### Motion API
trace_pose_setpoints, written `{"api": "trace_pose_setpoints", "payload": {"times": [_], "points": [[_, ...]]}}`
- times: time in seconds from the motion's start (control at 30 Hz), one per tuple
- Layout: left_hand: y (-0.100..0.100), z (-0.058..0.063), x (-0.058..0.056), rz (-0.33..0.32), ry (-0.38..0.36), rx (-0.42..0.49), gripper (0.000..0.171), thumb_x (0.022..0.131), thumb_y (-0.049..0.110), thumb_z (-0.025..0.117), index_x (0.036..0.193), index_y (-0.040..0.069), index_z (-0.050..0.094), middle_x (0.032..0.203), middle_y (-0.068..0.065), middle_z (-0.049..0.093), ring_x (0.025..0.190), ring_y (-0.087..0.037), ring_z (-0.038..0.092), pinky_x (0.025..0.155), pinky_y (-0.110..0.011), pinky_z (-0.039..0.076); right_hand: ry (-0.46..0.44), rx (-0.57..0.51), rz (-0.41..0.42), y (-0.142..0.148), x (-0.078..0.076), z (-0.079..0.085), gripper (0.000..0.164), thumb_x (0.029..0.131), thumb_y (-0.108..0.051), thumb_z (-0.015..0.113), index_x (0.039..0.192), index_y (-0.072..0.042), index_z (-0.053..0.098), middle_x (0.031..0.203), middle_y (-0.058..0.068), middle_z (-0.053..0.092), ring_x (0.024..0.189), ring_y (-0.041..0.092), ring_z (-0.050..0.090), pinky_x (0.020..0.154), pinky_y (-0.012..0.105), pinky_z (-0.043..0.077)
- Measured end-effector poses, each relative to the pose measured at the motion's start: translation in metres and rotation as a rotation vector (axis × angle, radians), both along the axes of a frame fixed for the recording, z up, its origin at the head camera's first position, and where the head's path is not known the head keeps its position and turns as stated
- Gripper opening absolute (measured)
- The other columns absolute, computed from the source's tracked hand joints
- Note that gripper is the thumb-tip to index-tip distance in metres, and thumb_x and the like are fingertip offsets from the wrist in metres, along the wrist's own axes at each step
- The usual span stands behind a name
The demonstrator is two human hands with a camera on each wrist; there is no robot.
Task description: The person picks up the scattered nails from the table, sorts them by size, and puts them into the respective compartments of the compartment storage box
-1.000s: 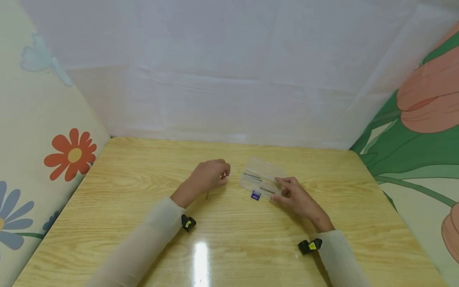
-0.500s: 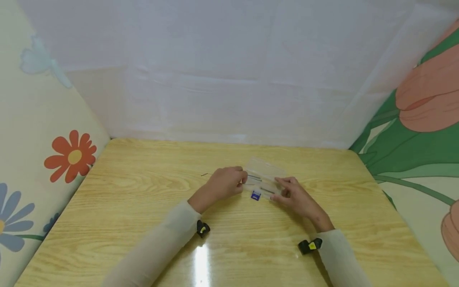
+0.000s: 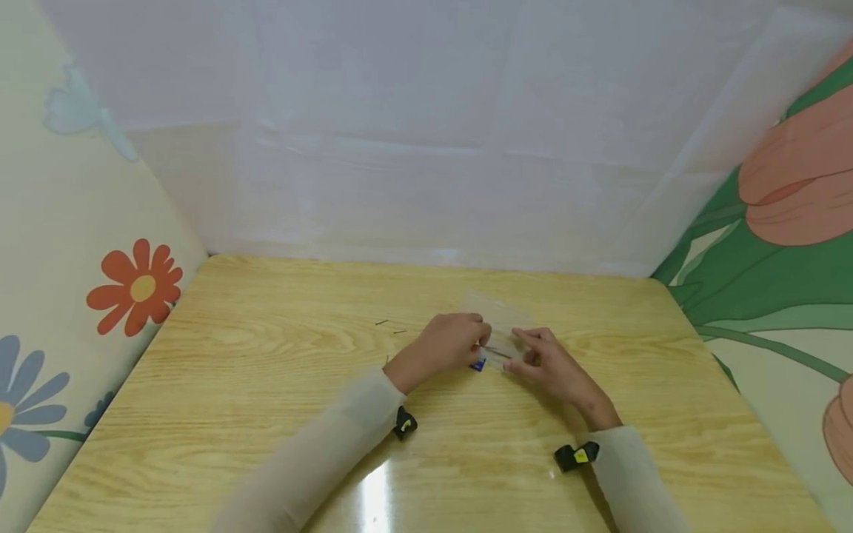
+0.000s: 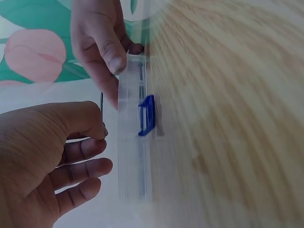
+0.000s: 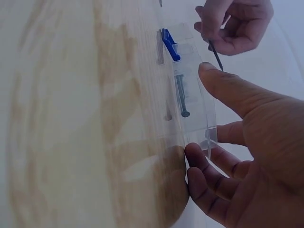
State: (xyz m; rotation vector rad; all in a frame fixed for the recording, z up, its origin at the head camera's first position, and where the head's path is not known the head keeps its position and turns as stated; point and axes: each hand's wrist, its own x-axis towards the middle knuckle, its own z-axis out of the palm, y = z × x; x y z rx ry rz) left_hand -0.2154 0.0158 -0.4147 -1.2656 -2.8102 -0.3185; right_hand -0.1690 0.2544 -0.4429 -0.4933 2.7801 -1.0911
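A clear plastic box (image 5: 194, 95) with a blue latch (image 4: 147, 115) lies on the table. My right hand (image 3: 549, 369) grips its right end between thumb and fingers. Pinched between thumb and forefinger of my left hand (image 3: 453, 340) is a thin dark nail (image 4: 101, 108), held above the box and pointing towards the right hand. Inside the box, under its clear wall, the right wrist view shows a nail with a flat head (image 5: 183, 97). In the head view the left hand hides part of the box and latch.
Loose thin nails (image 3: 381, 322) lie on the wooden table (image 3: 280, 318) left of the box. A white sheet (image 3: 400, 185) hangs along the back edge, and flower-printed panels (image 3: 800, 296) stand at both sides.
My left hand has moved right from the bare tabletop to above the box, carrying the nail. Loose nails it covered now show on the table. My right hand stays at the box.
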Motion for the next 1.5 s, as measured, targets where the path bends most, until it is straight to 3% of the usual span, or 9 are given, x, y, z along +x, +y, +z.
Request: {"api": "trace_pose_setpoints", "payload": {"times": [0.33,0.7,1.13,1.3,1.5], "points": [[0.022,-0.002,0.000,-0.002,-0.001,-0.020,0.006,0.094,0.015,0.071,0.097,0.019,0.072,0.093,0.006,0.062,0.072,-0.008,0.053,0.061,-0.026,0.046,-0.016,-0.015,0.006,0.000,0.000,-0.001,0.071,0.099,-0.026,0.072,0.156,0.000,0.039,0.134,0.015,0.044,0.101,0.022,0.055,0.083,0.039,0.050],[0.019,-0.004,0.003,0.012,0.018,0.011,0.016,0.098,0.022,0.067,0.112,0.018,0.073,0.102,0.004,0.066,0.076,-0.008,0.056,0.060,-0.025,0.047,-0.013,-0.013,0.002,-0.001,0.000,-0.001,0.071,0.099,-0.028,0.072,0.155,0.002,0.040,0.132,0.016,0.045,0.101,0.023,0.055,0.083,0.038,0.049],[-0.017,0.003,0.001,0.040,0.045,0.045,0.014,0.098,0.024,0.065,0.108,0.018,0.073,0.098,0.004,0.065,0.071,-0.008,0.055,0.054,-0.024,0.044,-0.025,0.012,-0.021,-0.001,-0.001,-0.001,0.072,0.097,-0.025,0.074,0.155,0.000,0.040,0.136,0.016,0.045,0.103,0.026,0.054,0.084,0.041,0.049],[-0.041,0.003,-0.002,0.107,0.034,0.034,0.011,0.098,0.022,0.066,0.106,0.017,0.074,0.094,0.004,0.063,0.066,-0.009,0.051,0.051,-0.026,0.042,-0.039,0.011,-0.031,-0.002,-0.001,-0.001,0.073,0.096,-0.026,0.075,0.156,-0.001,0.040,0.137,0.017,0.044,0.104,0.027,0.054,0.085,0.041,0.049],[-0.076,-0.005,-0.008,0.189,0.003,0.016,0.010,0.099,0.018,0.064,0.102,0.017,0.073,0.093,0.003,0.064,0.066,-0.009,0.051,0.052,-0.027,0.043,-0.042,0.017,-0.039,-0.001,0.000,0.001,0.073,0.096,-0.027,0.075,0.155,-0.001,0.041,0.138,0.017,0.045,0.105,0.026,0.054,0.087,0.043,0.049]]}}
